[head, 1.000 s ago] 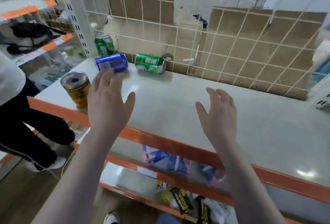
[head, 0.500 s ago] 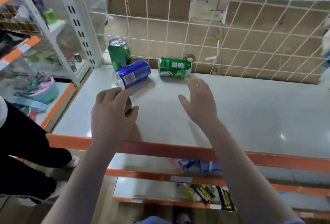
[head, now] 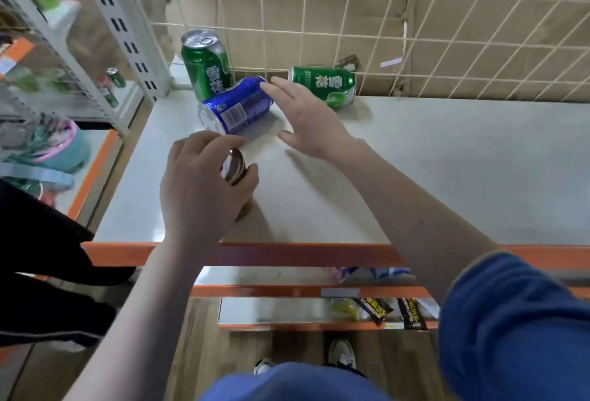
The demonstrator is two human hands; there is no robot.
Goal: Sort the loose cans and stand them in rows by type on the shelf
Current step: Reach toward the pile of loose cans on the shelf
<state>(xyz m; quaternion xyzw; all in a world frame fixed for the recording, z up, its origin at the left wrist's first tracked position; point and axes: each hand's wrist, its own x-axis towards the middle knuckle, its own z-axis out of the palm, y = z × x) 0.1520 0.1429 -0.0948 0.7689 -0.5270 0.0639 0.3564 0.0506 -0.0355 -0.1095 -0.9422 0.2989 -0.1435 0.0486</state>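
A blue aluminium drink can [head: 238, 107] lies on its side on the pale grey shelf board [head: 415, 161], long axis running from front-left to back-right. The right hand [head: 306, 119], fingers spread and holding nothing, touches its far end. The left hand [head: 204, 183] grips a brown-topped can [head: 234, 167] just in front.

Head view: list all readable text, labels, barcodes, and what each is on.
Upright green can: white Chinese characters down its side, too blurred to read.
Lying green can: white Chinese characters, too blurred to read; small print near its end is too small.
Blue can: barcode and a small round logo, digits unreadable.
Snack packets on the lower shelf: yellow lettering, too blurred.
Can in the left hand: no text visible.
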